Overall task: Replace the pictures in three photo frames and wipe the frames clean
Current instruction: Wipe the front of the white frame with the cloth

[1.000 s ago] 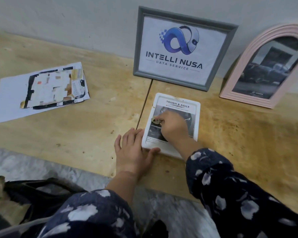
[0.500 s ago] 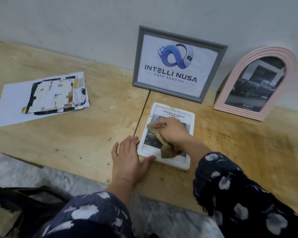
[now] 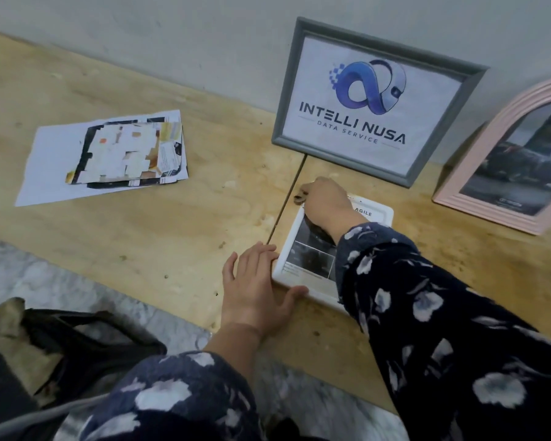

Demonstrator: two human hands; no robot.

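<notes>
The right hand (image 3: 326, 202) holds a brownish cloth (image 3: 300, 198) in its grip at the white frame (image 3: 312, 291)'s far corner; the left hand (image 3: 255, 288), fingers flat, steadies it. Overshooting could topple the grey frame (image 3: 376, 103).

A plain pale grey wall (image 3: 140, 43) rises behind a stained light-wood counter (image 3: 140, 233), whose boards meet at a dark seam (image 3: 287, 198). Below its near edge lies grey-white marbled floor (image 3: 29, 275). The light is dim and even.
</notes>
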